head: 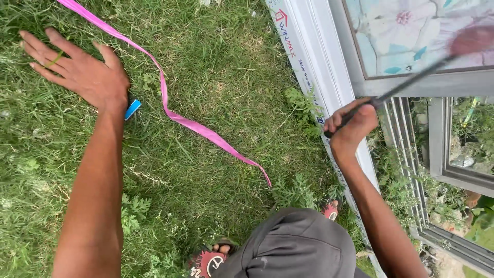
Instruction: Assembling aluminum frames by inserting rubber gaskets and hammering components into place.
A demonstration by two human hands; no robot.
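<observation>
2 hands are apart: the right hand (352, 123) is clenched around a dark rod (406, 85) slanting up-right past the white frame (319, 56), the left hand (77, 69) splayed empty on grass (216, 67) beside a pink ribbon (170, 110).

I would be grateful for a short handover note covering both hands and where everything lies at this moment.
Left hand: open, fingers spread, flat on the grass; a small blue piece lies by the wrist.
Right hand: closed on a dark tool handle whose blurred reddish head is over the flowered panel.
Pink ribbon trails loose across the grass.
White frame lies along the grass edge.
What is done or left cannot be told.
</observation>
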